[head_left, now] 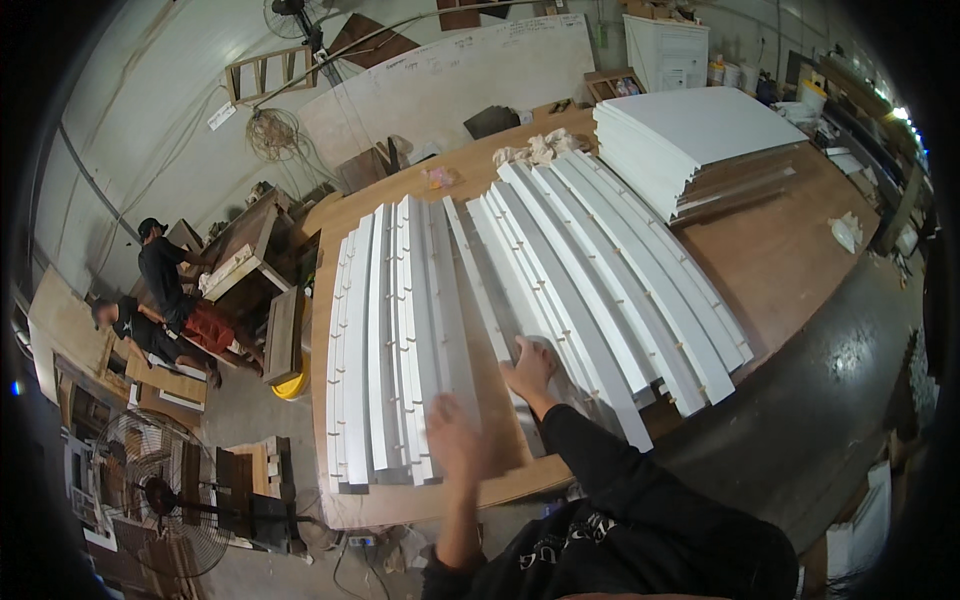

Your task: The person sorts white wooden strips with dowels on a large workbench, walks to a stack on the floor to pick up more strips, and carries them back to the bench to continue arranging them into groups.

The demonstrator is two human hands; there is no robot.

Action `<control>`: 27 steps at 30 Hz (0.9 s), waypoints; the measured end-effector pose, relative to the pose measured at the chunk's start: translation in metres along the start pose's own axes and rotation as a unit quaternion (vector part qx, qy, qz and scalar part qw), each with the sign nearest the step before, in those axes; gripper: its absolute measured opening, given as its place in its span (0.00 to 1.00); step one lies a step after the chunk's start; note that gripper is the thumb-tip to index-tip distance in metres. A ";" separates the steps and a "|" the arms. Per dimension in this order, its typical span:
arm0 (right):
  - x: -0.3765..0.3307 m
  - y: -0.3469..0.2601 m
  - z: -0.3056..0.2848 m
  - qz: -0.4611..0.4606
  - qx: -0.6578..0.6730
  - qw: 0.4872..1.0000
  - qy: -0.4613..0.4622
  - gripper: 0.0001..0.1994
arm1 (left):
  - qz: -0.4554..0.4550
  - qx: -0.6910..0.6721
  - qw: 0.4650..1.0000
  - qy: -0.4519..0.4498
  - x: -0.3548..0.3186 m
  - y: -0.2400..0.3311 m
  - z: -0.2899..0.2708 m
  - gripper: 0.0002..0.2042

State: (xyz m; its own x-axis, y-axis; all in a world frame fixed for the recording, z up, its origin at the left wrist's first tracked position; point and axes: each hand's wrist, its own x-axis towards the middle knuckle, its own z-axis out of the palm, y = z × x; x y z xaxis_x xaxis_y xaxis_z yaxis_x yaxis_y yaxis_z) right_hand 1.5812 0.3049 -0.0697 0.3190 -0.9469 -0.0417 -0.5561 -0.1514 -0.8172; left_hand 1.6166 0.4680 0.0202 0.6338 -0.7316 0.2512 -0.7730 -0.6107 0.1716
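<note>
Long white boards lie side by side in two groups across a brown wooden table. Small tan pieces dot the edges of the left group and the right group. In the gap between them runs a narrow white strip, slightly slanted. My right hand is closed around the strip's near part, beside the right group. My left hand hovers over the near end of the left group's innermost board, its fingers smeared by motion.
A tall stack of white panels stands at the table's far right. Crumpled cloth lies beyond the boards. On the left, two people are by a workbench, above a yellow bucket. A standing fan is at lower left.
</note>
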 end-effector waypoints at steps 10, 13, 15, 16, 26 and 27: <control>-0.002 -0.005 0.000 -0.012 0.008 1.000 -0.007 0.34 | -0.093 0.010 0.990 -0.107 0.046 -0.102 0.006 0.37; 0.000 -0.001 0.004 -0.018 0.016 1.000 0.000 0.34 | -0.161 -0.084 0.972 -0.151 0.054 -0.114 0.008 0.40; 0.005 0.003 0.010 -0.007 0.011 1.000 0.008 0.34 | -0.148 -0.070 0.975 -0.148 0.059 -0.110 0.010 0.38; 0.008 0.007 0.012 -0.016 0.019 1.000 0.014 0.33 | -0.141 -0.063 0.977 -0.146 0.062 -0.106 0.009 0.38; -0.001 -0.002 0.002 -0.029 0.023 0.999 0.013 0.32 | -0.148 -0.654 0.718 -0.186 0.072 -0.121 0.009 0.10; -0.002 -0.002 0.001 -0.025 0.019 0.999 0.005 0.32 | -0.158 -0.706 0.672 -0.161 0.069 -0.116 0.009 0.10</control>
State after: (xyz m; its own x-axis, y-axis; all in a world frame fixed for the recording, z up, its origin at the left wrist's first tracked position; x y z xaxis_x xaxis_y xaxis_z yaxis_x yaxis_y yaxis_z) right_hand 1.5824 0.3070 -0.0682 0.3383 -0.9410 0.0057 -0.5097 -0.1883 -0.8395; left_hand 1.7502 0.4859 0.0092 0.5700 -0.7994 -0.1901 0.2890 -0.0216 0.9571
